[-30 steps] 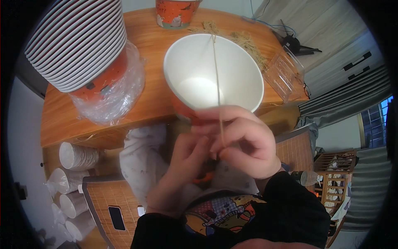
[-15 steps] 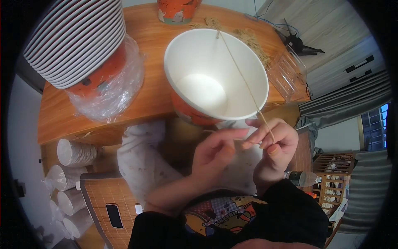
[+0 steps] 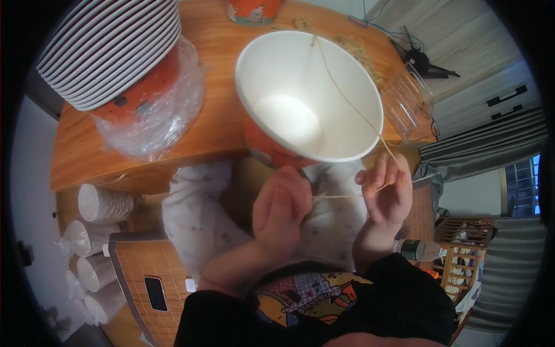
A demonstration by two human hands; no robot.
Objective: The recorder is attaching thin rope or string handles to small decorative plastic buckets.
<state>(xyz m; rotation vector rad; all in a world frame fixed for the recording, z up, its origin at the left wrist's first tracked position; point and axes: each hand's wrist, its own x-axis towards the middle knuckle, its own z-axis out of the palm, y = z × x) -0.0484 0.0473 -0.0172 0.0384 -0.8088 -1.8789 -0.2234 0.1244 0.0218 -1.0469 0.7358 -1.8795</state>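
A large paper bucket (image 3: pixel 272 141), white inside and orange outside, tilts toward me at the table's edge. From its far rim a thin tan cord (image 3: pixel 341 95) hangs across the opening to my right hand (image 3: pixel 388 188). My right hand pinches the cord beside the bucket's near right rim, with some fingers bent around it. A taut stretch of the same cord runs left to my left hand (image 3: pixel 282 207), which is closed on it in a fist. The cord's end is hidden inside that fist.
Nested paper buckets (image 3: pixel 110 52), partly in clear plastic (image 3: pixel 167 115), stand on the table's left. Behind the bucket lie bundled cords (image 3: pixel 358 52) and another orange bucket (image 3: pixel 253 11). A clear plastic tray (image 3: pixel 407 101) sits right. A phone (image 3: pixel 155 293) lies lower left.
My left hand has moved left and closed, drawing the cord out straight between both hands. The cord over the bucket has gone slacker. My right hand has turned and its fingers are raised.
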